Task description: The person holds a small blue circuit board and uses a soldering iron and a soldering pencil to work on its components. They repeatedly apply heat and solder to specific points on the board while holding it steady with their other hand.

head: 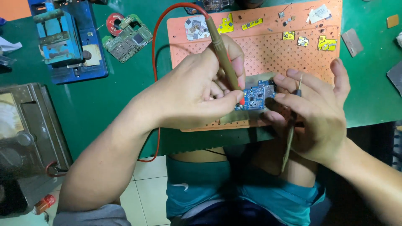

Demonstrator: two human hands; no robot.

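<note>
Head camera, looking steeply down, close over workbench [125, 96]

I see a green circuit board [127, 38] near the back left of the green desk [368, 83], just beside a blue clamp stand [69, 39] at the back left corner, with a small red coil [114, 23] between them. A big grey meter box [31, 138] sits off the left edge of the desk. Small yellow pieces [326, 42] and tiny metal bits [197, 28] lie along the back edge of the orange mat [268, 50], and a flat grey plate [351, 42] lies on the desk near its back right corner.
</note>
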